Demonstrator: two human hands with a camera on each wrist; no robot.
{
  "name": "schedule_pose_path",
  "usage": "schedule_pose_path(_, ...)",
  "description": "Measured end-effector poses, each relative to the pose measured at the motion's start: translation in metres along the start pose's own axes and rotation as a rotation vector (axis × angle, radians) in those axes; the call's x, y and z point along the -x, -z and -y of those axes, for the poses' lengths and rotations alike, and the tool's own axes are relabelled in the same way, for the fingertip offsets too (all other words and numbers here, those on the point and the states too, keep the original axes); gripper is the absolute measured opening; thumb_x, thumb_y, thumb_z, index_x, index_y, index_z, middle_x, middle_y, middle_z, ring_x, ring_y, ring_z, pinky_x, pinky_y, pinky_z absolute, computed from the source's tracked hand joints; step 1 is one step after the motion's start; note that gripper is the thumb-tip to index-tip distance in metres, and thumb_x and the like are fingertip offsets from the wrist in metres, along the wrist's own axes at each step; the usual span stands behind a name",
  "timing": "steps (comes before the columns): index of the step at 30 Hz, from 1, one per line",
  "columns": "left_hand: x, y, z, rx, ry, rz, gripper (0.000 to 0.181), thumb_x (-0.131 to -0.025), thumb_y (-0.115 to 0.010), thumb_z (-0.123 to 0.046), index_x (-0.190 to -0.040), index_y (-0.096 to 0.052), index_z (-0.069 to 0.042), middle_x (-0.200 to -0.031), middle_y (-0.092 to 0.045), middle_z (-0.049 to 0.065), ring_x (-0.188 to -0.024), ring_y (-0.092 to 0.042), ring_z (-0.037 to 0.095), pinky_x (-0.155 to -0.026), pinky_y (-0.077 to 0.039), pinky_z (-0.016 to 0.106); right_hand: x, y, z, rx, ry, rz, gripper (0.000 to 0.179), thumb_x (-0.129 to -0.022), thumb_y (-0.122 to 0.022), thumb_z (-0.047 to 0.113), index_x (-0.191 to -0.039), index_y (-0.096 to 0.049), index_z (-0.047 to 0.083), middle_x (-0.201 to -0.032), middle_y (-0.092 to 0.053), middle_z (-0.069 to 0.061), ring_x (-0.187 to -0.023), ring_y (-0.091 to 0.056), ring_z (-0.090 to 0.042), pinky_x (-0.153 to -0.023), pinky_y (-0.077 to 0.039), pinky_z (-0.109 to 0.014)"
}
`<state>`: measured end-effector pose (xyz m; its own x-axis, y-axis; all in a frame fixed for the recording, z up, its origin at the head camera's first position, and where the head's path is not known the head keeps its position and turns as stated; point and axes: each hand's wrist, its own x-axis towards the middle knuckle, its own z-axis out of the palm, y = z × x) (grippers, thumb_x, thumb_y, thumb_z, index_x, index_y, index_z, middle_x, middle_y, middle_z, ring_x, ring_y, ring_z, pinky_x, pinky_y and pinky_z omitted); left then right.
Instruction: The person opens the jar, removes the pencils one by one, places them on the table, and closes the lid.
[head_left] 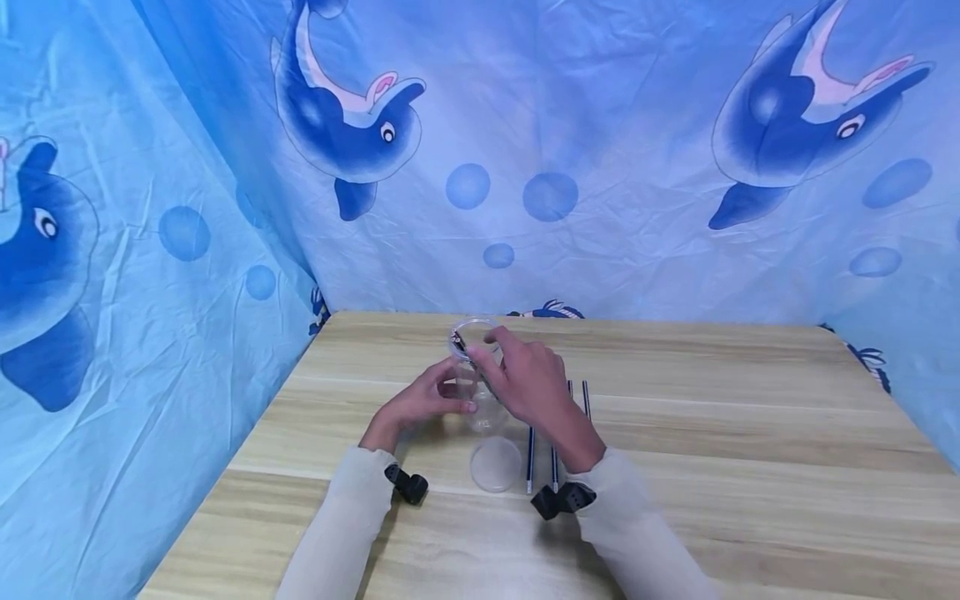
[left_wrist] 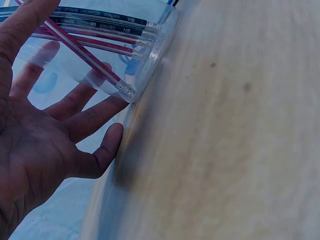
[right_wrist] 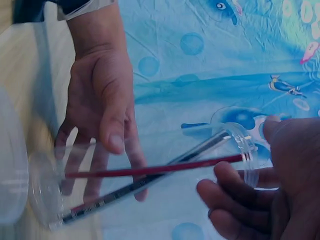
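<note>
A clear plastic jar [head_left: 467,379] stands on the table with several pencils inside. Black pencils [left_wrist: 100,24] and a red pencil [left_wrist: 85,52] show through its wall, their ends near the base. My left hand [head_left: 429,400] holds the jar from the left, fingers behind it and thumb in front. Up at the mouth, my right hand [head_left: 528,379] has its fingers loosely bent right at the rim [right_wrist: 245,155]. Inside the jar, a red pencil [right_wrist: 150,171] and a dark pencil [right_wrist: 125,191] lie crossed, apart from the right fingertips.
A round translucent lid [head_left: 495,463] lies flat on the table in front of the jar. Dark blue pencils [head_left: 531,458] lie to its right, partly under the right forearm. Behind the wooden table [head_left: 712,417] hangs a blue cloth [head_left: 622,250] printed with dolphins.
</note>
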<state>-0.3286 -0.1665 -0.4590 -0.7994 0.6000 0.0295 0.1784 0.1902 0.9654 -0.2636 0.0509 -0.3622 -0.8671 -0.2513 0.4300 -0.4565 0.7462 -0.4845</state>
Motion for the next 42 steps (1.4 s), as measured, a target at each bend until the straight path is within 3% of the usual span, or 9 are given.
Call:
schedule_pose_path(6, -0.001, 0.001, -0.001, -0.003, 0.005, 0.000, 0.077, -0.086, -0.079, -0.009, -0.151, -0.040, -0.024, -0.138, -0.053, 0.012, -0.127, -0.054, 0.033, -0.102, -0.047, 0.045, -0.009, -0.003, 0.005, -0.031, -0.088, 0.091, 0.049, -0.100, -0.050, 0.056, -0.111, -0.070, 0.014, -0.062, -0.060, 0.006, -0.061, -0.060, -0.012, -0.055, -0.048, -0.033)
schedule_pose_path(11, 0.000, 0.002, 0.000, -0.029, 0.005, -0.005, 0.077, -0.086, -0.079, -0.010, -0.151, -0.040, -0.025, -0.138, -0.053, 0.010, -0.127, -0.054, 0.032, -0.102, -0.047, 0.045, -0.011, -0.001, 0.004, -0.158, -0.115, 0.123, 0.042, -0.099, -0.054, 0.055, -0.101, -0.073, 0.017, -0.045, -0.053, 0.009, -0.050, -0.059, -0.009, -0.055, -0.047, -0.033)
schedule_pose_path(15, -0.002, 0.001, 0.000, -0.027, -0.005, -0.002, 0.080, -0.085, -0.080, -0.011, -0.152, -0.039, -0.024, -0.138, -0.053, 0.010, -0.127, -0.054, 0.034, -0.103, -0.047, 0.046, -0.012, -0.001, 0.002, -0.196, -0.101, 0.105, 0.039, -0.098, -0.056, 0.054, -0.094, -0.073, 0.018, -0.039, -0.049, 0.008, -0.044, -0.055, -0.011, -0.053, -0.044, -0.033)
schedule_pose_path(24, -0.002, 0.001, 0.001, -0.021, -0.009, 0.001, 0.081, -0.085, -0.080, -0.011, -0.153, -0.038, -0.024, -0.137, -0.053, 0.011, -0.127, -0.054, 0.035, -0.103, -0.046, 0.046, -0.011, -0.002, 0.001, -0.232, -0.091, 0.107, 0.037, -0.098, -0.058, 0.051, -0.091, -0.072, 0.018, -0.040, -0.050, 0.007, -0.041, -0.054, -0.013, -0.051, -0.043, -0.032)
schedule_pose_path(28, -0.003, 0.002, 0.000, -0.024, 0.003, -0.009, 0.081, -0.084, -0.081, -0.011, -0.152, -0.039, -0.026, -0.138, -0.052, 0.009, -0.127, -0.054, 0.033, -0.103, -0.047, 0.045, -0.011, 0.000, 0.001, -0.327, -0.105, 0.130, 0.033, -0.098, -0.061, 0.047, -0.092, -0.071, 0.015, -0.042, -0.054, 0.005, -0.040, -0.055, -0.013, -0.051, -0.043, -0.030)
schedule_pose_path(36, -0.007, 0.003, -0.001, -0.031, -0.025, 0.000, 0.083, -0.085, -0.080, -0.008, -0.153, -0.038, -0.027, -0.140, -0.051, 0.008, -0.129, -0.051, 0.033, -0.106, -0.043, 0.047, -0.013, 0.004, -0.002, -0.520, -0.143, 0.153, 0.024, -0.096, -0.068, 0.033, -0.094, -0.070, 0.009, -0.048, -0.059, -0.001, -0.046, -0.063, -0.024, -0.042, -0.031, -0.025)
schedule_pose_path(39, -0.006, 0.002, -0.001, -0.044, -0.030, 0.003, 0.082, -0.085, -0.079, -0.008, -0.153, -0.038, -0.027, -0.140, -0.052, 0.007, -0.131, -0.049, 0.032, -0.108, -0.041, 0.049, -0.012, 0.004, -0.002, -0.576, -0.163, 0.166, 0.021, -0.095, -0.070, 0.028, -0.097, -0.069, 0.007, -0.049, -0.060, -0.003, -0.051, -0.064, -0.031, -0.043, -0.039, -0.026)
schedule_pose_path(42, -0.003, 0.002, -0.001, -0.046, -0.026, 0.000, 0.080, -0.085, -0.079, -0.008, -0.152, -0.039, -0.026, -0.140, -0.052, 0.006, -0.131, -0.050, 0.031, -0.108, -0.041, 0.049, -0.012, 0.004, -0.002, -0.622, -0.175, 0.185, 0.020, -0.095, -0.070, 0.025, -0.099, -0.068, 0.005, -0.050, -0.060, -0.005, -0.050, -0.064, -0.029, -0.049, -0.051, -0.031)
